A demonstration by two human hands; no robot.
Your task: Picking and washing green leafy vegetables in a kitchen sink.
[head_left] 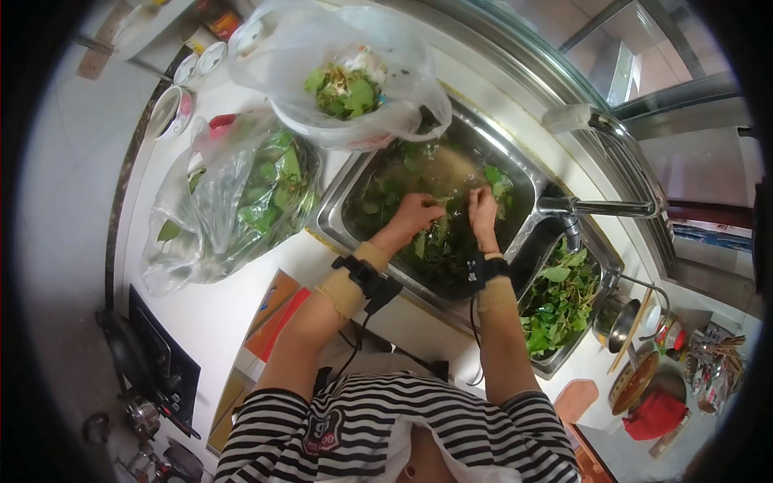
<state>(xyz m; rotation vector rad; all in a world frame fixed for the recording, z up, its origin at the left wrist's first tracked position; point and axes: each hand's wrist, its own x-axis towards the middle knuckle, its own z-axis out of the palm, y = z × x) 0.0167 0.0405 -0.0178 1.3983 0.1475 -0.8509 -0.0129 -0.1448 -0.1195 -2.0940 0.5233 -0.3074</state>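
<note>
Over the larger basin of a stainless steel sink, both my hands are just above murky water with leafy greens floating in it. My left hand pinches a thin piece of the leafy greens between thumb and fingers. A short way to the right, my right hand has its fingers curled downward; whether anything is between them is hidden. Bright leaves lie in the water beside it. The smaller basin on the right holds a heap of leafy greens.
A clear plastic bag of greens lies on the left counter. Behind it, a white plastic bag with leaf scraps overhangs the sink. The faucet reaches over the right side. A metal pot and a red cloth stand farther right.
</note>
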